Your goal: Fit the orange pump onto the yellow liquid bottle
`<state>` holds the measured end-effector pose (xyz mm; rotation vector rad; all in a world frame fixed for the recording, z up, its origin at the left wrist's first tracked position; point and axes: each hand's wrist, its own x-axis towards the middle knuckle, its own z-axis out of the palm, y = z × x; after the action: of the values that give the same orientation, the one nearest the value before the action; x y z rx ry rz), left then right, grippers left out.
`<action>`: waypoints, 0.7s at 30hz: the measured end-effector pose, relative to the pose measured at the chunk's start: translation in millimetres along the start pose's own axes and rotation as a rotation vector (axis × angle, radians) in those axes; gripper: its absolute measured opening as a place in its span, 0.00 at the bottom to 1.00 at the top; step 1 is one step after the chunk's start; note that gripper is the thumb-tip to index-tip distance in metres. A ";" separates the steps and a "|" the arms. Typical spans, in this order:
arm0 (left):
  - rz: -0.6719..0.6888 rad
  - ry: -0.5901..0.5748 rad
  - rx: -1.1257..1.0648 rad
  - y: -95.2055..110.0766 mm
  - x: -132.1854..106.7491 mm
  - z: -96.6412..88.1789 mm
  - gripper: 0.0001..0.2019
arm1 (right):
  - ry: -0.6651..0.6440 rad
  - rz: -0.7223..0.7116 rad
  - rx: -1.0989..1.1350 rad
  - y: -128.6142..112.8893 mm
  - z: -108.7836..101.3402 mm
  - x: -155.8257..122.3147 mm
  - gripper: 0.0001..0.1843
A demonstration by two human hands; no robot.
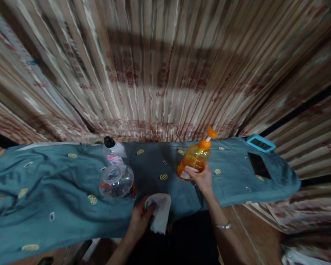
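Note:
My right hand [203,179] is wrapped round the lower side of a see-through orange pump bottle [194,159], which leans to the right. Amber liquid shows low in the bottle, and its orange pump head points up. By my fingers is a white patch; whether it is a label or a piece of tissue I cannot tell. Near the front edge, my left hand [140,218] pinches a thin white tissue [161,211] that hangs down over my lap. Just beyond that hand, a clear plastic jar [117,182] stands on the teal cloth [74,176].
Behind the jar is a clear bottle with a black cap [114,150] and a pink label. At the right end lie a dark phone [259,165] and a blue-framed digital clock [261,143]. A patterned curtain [160,73] hangs along the back.

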<state>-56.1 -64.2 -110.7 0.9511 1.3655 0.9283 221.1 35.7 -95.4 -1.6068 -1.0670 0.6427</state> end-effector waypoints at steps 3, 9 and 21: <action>-0.013 -0.008 -0.024 2.1 0.1 0.7 0.30 | 0.039 -0.010 -0.040 5.9 -9.7 48.2 0.47; -0.056 0.006 -0.041 2.1 -0.2 0.4 0.32 | 0.025 -0.061 -0.021 6.6 -17.5 98.8 0.52; -0.192 -0.058 -0.094 8.6 -0.6 -1.6 0.37 | -0.057 -0.073 0.040 21.9 -32.3 93.1 0.53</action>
<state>-57.5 -61.6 -102.4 0.7562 1.3272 0.8062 297.4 101.8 -96.3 -1.5160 -1.1430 0.6601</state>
